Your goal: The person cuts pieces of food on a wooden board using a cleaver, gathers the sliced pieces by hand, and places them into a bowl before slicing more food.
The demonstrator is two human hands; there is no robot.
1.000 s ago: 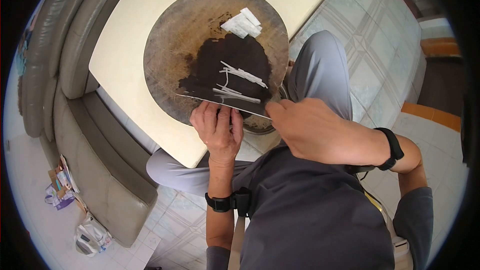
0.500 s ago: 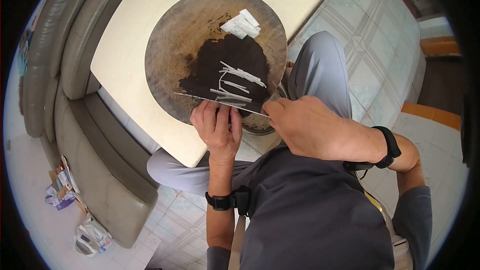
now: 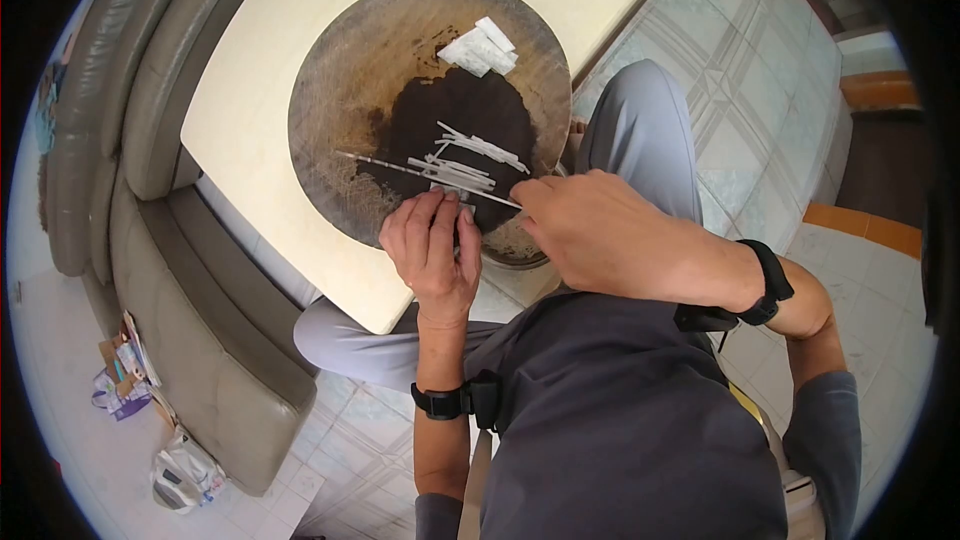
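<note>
My right hand (image 3: 580,230) is closed round the handle end of a thin knife (image 3: 385,163), seen nearly edge-on, its blade reaching left across the round wooden board (image 3: 330,90). Just below the blade, my left hand (image 3: 433,250) presses its bent fingertips on a white piece (image 3: 452,192), mostly hidden beneath them. Thin white strips (image 3: 483,147) lie on the dark wet patch in the board's middle, with more strips (image 3: 455,175) right beside the blade. Several wider white slabs (image 3: 480,48) rest near the board's top right.
The board sits on a cream tabletop (image 3: 240,120). Under its lower right edge a round metal rim (image 3: 520,258) shows. To the left stands a grey-brown sofa (image 3: 190,310); bags (image 3: 185,470) lie on the floor. My knees are beside the table corner.
My right hand and the knife have moved up and slightly left. The lower strips now lie closer together, pushed upward beside the blade. My left hand has shifted only slightly.
</note>
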